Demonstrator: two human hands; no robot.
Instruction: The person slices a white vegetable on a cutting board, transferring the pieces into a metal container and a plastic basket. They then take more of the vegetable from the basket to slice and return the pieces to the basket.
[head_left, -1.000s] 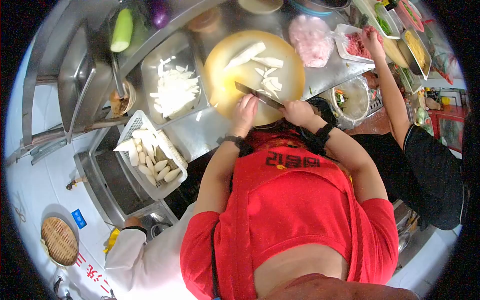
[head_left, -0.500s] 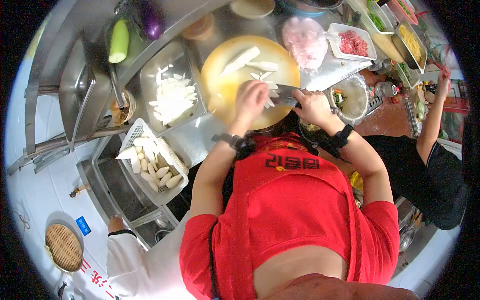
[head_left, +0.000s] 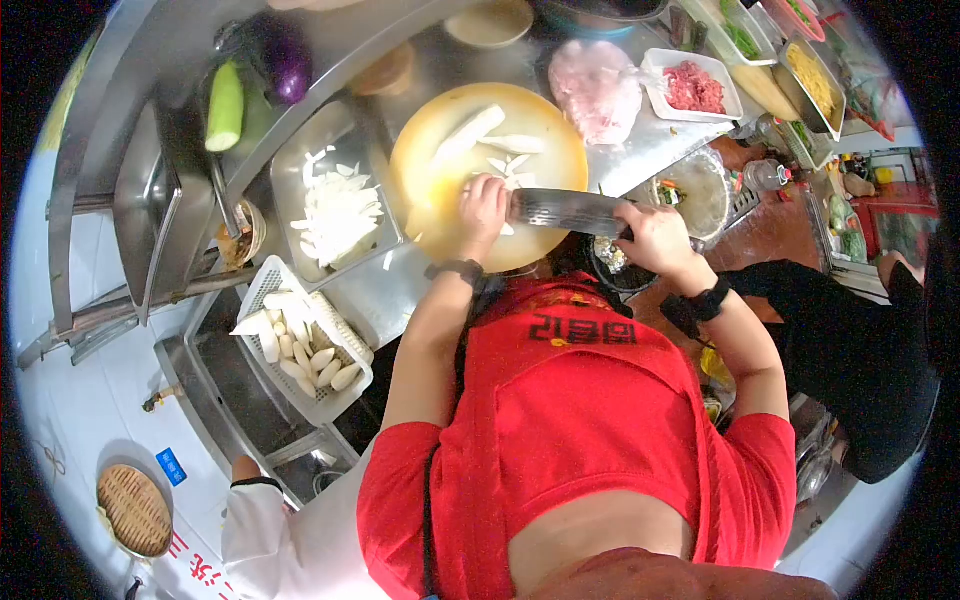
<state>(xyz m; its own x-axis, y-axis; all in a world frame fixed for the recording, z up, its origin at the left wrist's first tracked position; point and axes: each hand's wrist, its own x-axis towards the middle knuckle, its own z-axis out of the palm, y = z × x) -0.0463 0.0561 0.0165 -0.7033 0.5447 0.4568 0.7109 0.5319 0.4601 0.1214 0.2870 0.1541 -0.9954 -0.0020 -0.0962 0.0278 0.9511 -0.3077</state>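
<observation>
My right hand (head_left: 655, 240) grips the handle of a kitchen knife (head_left: 568, 211). Its broad dark blade reaches left above a round yellowish cutting board (head_left: 545, 110), flat side in view. At the blade's far end is my left hand (head_left: 484, 208), fingers curled; whether it touches the blade or pinches a piece is hidden. Behind the hands on the board lie peeled white vegetable lengths (head_left: 470, 133) and several cut white pieces (head_left: 510, 166). Left of the board, a metal tray (head_left: 290, 165) holds a heap of white slices (head_left: 342, 215).
A white basket (head_left: 350, 370) of peeled white vegetables stands at near left. Beyond the board are a pink-filled plastic bag (head_left: 597, 90) and a tub of minced meat (head_left: 693, 88). A pot (head_left: 708, 190) sits at right, near a co-worker in black (head_left: 830, 340).
The knife has turned so its flat side shows, and my right hand has moved rightward and down, off the board's edge. My left hand stays near the blade's end. The co-worker's raised arm has come down.
</observation>
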